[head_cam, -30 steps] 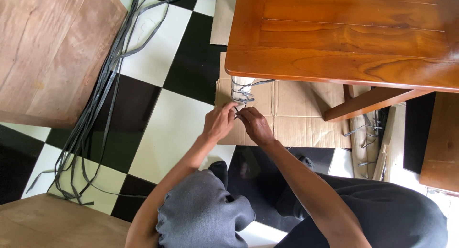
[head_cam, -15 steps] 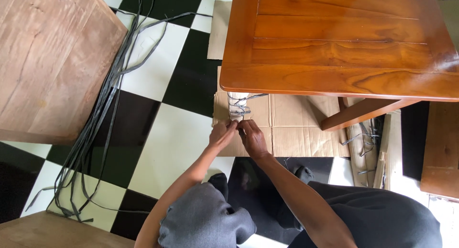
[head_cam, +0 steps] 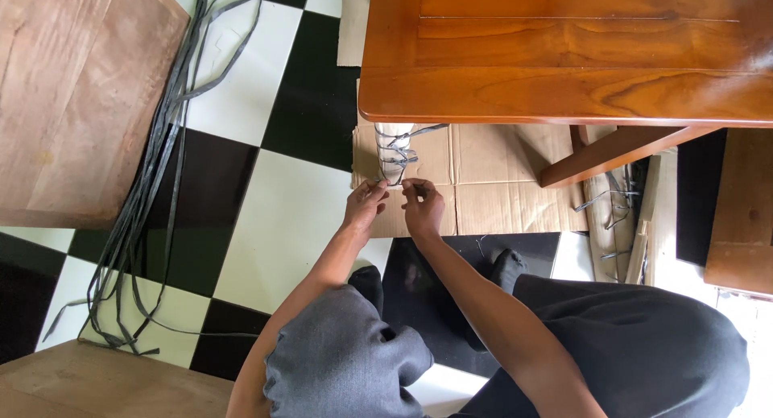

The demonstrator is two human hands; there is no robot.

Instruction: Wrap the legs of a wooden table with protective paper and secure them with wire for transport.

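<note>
— Where are the hands?

— Both are low at the foot of a pale table leg [head_cam: 392,148], under the corner of the glossy wooden counter [head_cam: 564,64]. The left hand [head_cam: 364,206] and right hand [head_cam: 422,207] sit just beside each other, fingertips pinched.

— Pinched on what?

— On a thin grey strap [head_cam: 400,156] that is wound in several turns around the leg (the exact strand between the fingers is too fine to make out). Each hand looks clenched on an end of it.

— And underneath?

— Flattened cardboard [head_cam: 499,176] lies on the black-and-white tiled floor [head_cam: 274,225]. A loose bundle of grey straps [head_cam: 153,192] trails across the tiles well to the left, beside a paler wooden board [head_cam: 72,96].
</note>
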